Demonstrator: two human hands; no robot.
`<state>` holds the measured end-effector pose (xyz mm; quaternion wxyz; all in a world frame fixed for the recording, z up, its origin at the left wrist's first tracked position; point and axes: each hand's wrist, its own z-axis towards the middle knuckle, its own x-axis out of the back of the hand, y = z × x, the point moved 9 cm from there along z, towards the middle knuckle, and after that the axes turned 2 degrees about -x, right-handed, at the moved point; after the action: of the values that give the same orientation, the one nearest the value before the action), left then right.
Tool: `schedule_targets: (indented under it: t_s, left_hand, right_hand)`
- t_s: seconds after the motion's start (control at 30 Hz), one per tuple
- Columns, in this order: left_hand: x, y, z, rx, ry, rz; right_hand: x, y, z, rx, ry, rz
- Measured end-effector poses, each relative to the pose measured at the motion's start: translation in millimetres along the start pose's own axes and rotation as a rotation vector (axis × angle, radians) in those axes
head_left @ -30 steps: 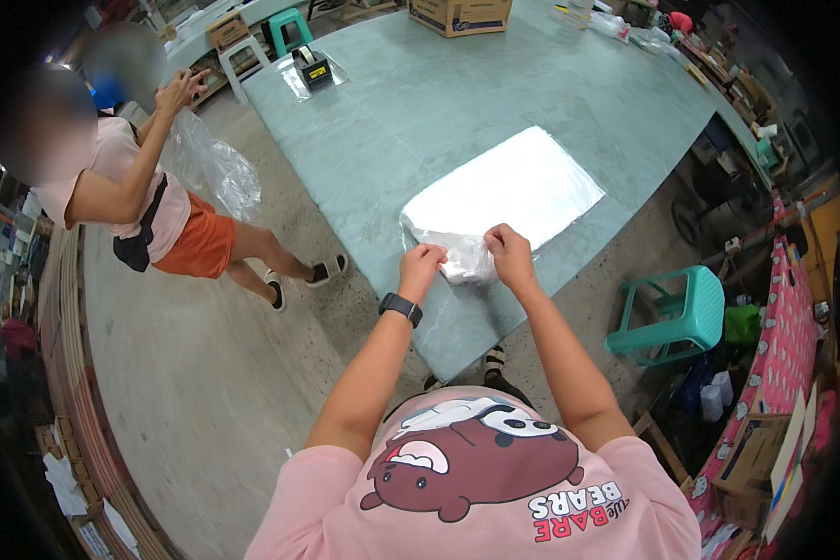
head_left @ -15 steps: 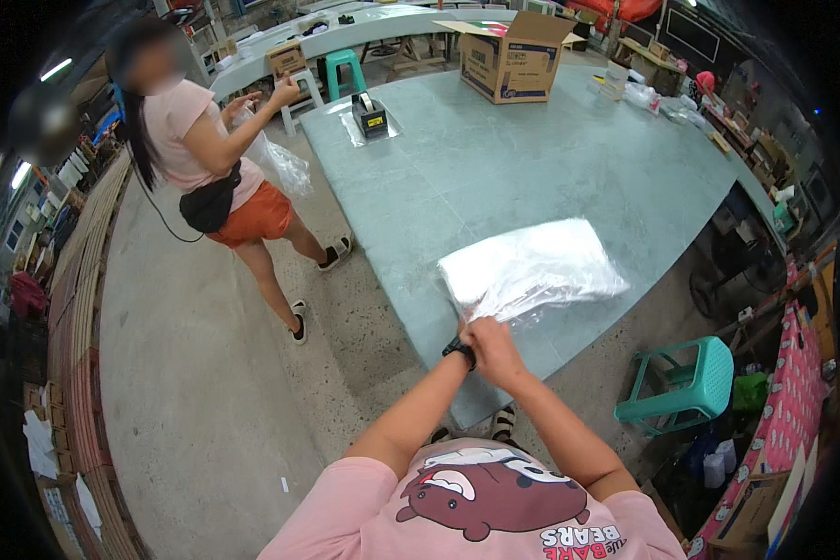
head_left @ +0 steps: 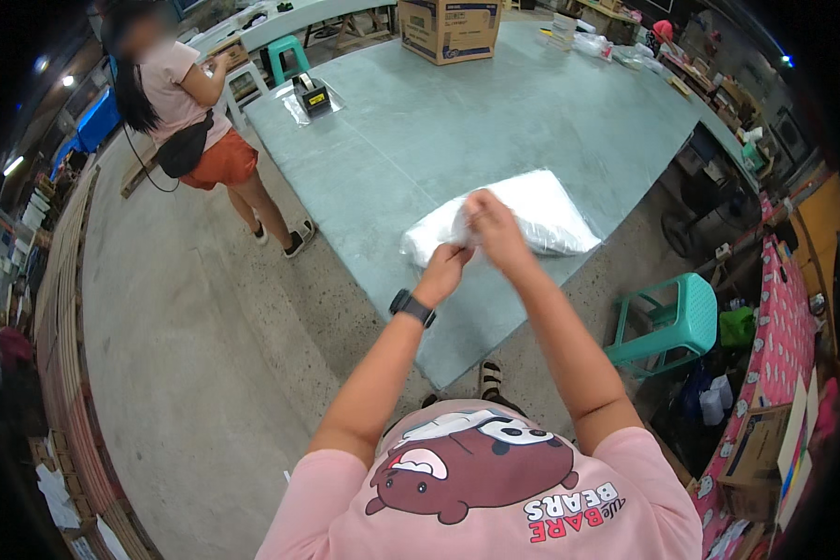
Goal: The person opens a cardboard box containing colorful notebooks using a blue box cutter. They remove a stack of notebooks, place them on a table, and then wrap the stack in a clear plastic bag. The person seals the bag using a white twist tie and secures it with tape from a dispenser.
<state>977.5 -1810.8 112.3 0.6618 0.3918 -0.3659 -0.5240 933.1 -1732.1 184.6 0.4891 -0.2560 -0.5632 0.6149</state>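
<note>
A clear plastic bag [head_left: 546, 210] with something flat and white inside lies on the grey-green table [head_left: 383, 121], close to its near corner. My left hand [head_left: 446, 268] is closed on the loose plastic along the bag's near left edge, and a dark watch sits on that wrist. Slightly blurred, my right hand [head_left: 495, 227] is raised just above and beside it. Its fingers are curled, apparently round a gathered part of the same plastic. The fingertips of both hands are partly hidden.
A black tape dispenser [head_left: 310, 95] stands on the table's left side, and a cardboard box [head_left: 450, 30] at the far edge. To the right is a green plastic stool [head_left: 667, 322]. Another person [head_left: 191, 112] stands on the floor at the left. A fan [head_left: 691, 219] stands beyond the stool.
My right hand has lifted off my left wrist and moved up over the bag. My left hand shows more fully, beside the bag's edge. The other person's arms have lowered.
</note>
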Motion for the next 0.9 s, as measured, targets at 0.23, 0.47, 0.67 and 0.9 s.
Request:
schedule_targets:
  t_s: [0.23, 0.47, 0.67, 0.9]
  left_hand:
    - [-30, 0, 15, 0.202, -0.103, -0.471]
    - [20, -95, 44, -0.005, 0.128, 0.584]
    - [40, -87, 48, 0.166, -0.161, 1.174]
    - [155, -45, -40, 0.267, 0.656, 0.389]
  right_hand:
    - [-6, -93, -54, 0.066, -0.284, 0.486]
    - [205, -202, -154, 0.672, 0.182, 0.624]
    - [376, -157, -227, 0.323, 0.694, 0.678]
    - [286, 18, -173, -0.192, 0.682, 0.545]
